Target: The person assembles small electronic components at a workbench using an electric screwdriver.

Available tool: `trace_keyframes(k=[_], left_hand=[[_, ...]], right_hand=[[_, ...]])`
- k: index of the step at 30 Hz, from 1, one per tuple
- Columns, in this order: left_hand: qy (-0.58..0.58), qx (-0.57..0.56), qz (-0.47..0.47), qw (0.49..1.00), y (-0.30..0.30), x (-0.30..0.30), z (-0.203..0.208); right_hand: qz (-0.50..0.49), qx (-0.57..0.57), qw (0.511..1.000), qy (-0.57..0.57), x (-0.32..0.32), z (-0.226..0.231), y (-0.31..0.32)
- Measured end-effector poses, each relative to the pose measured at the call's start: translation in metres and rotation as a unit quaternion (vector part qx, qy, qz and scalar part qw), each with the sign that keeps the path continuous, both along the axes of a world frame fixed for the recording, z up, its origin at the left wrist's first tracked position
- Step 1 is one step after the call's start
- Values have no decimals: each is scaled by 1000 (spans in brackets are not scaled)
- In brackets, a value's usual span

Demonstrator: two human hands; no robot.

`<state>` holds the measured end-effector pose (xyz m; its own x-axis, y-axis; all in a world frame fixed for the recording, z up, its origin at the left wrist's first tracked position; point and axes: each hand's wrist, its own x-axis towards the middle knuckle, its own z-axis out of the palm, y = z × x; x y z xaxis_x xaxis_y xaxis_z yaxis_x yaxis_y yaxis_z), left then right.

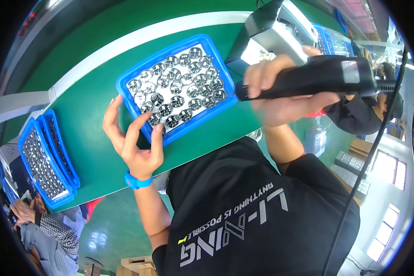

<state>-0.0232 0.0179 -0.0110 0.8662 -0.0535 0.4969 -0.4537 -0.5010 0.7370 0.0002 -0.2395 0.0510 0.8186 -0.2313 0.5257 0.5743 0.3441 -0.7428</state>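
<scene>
My left hand (139,152), with a blue band (138,181) at the wrist, lies over the near left rim of a blue tray (119,86). Its fingers are spread, with index finger and thumb by the nearest round parts; nothing shows held between them. Several small round black-and-silver parts (176,101) lie spaced out on the tray's white bottom. A black corded electric screwdriver (324,77) is gripped in my right hand (285,108), raised at the tray's right side. Its front end points left, towards the tray rim; the bit cannot be made out.
More blue trays (62,195) of round parts stand at the table's left end. A grey metal machine (262,46) sits beyond the tray on the green table (89,124). The black cord (370,152) hangs at right. Other people are at far left (55,234) and right (356,112).
</scene>
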Motion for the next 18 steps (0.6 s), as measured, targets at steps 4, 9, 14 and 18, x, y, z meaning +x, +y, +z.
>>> trace_keyframes(k=[4,9,14,18], left_hand=[[-6,59,-8,998,1,0,3],[5,77,-21,997,-5,5,4],[22,67,-6,998,-6,5,3],[14,65,-2,998,-6,4,1]], right_hand=[[49,0,998,-41,6,-23,55],[55,-21,998,-24,16,-40,86],[16,-52,998,18,14,-43,98],[33,-44,998,-24,18,-48,99]])
